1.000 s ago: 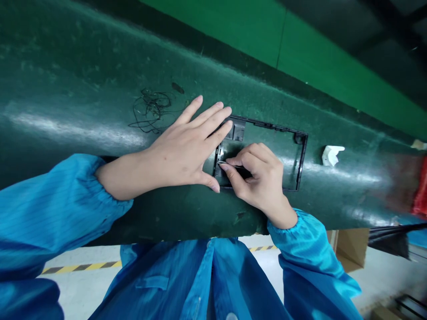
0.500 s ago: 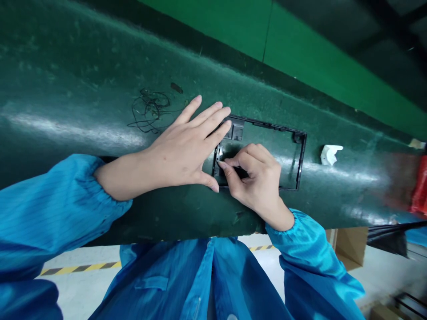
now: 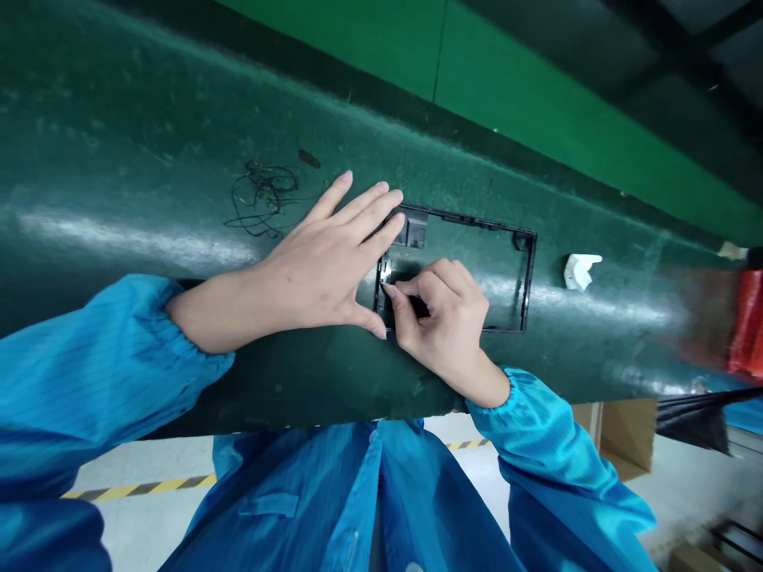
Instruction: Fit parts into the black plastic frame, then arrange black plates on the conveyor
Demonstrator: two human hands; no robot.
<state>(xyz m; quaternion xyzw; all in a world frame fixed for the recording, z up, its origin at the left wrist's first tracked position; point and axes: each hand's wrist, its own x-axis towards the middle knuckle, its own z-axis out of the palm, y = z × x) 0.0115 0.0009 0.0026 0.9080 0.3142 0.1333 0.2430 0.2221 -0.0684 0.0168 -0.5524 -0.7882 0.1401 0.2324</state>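
Lying flat, the black frame (image 3: 470, 220) runs lengthwise left to right

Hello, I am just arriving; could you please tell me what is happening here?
A person in blue sleeves is working on a black frame lying on a green table. The left hand is spread at the frame's left end. The right hand reaches inside, pinched close to that same end; what it may hold is too hidden to tell. A black tangle lies beyond the left hand, and a white piece lies right of the frame.
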